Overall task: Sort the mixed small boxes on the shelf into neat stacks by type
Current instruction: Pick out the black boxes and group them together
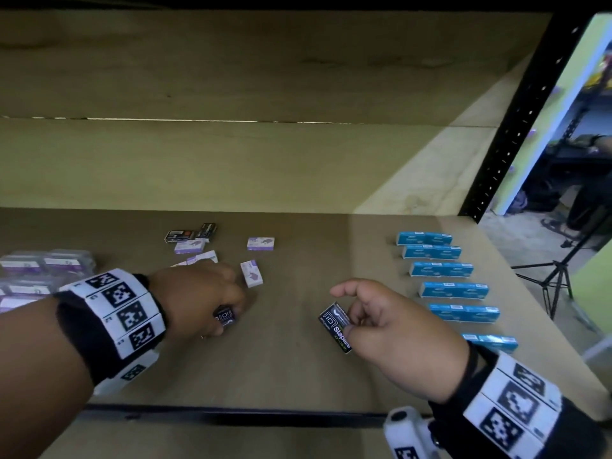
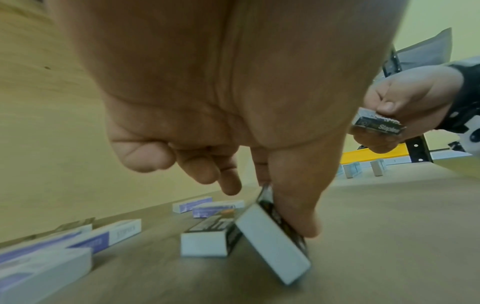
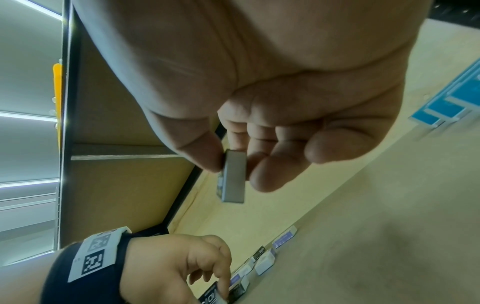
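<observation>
My left hand (image 1: 212, 303) pinches a small black staples box (image 1: 226, 315) low over the shelf board; in the left wrist view that black box (image 2: 275, 238) stands tilted on its edge next to another black box (image 2: 207, 236) lying flat. My right hand (image 1: 381, 313) holds a second black staples box (image 1: 336, 327) between thumb and fingers above the shelf, seen edge-on in the right wrist view as a grey box end (image 3: 233, 176). Loose purple-and-white boxes (image 1: 251, 273) and two more black boxes (image 1: 192, 234) lie behind my left hand.
Blue boxes (image 1: 453, 289) stand in several neat rows on the right of the wooden shelf (image 1: 298, 369). Clear packs of purple boxes (image 1: 36, 270) sit at the far left. A black perforated upright (image 1: 516, 127) bounds the shelf on the right, with a tripod (image 1: 559, 276) beyond.
</observation>
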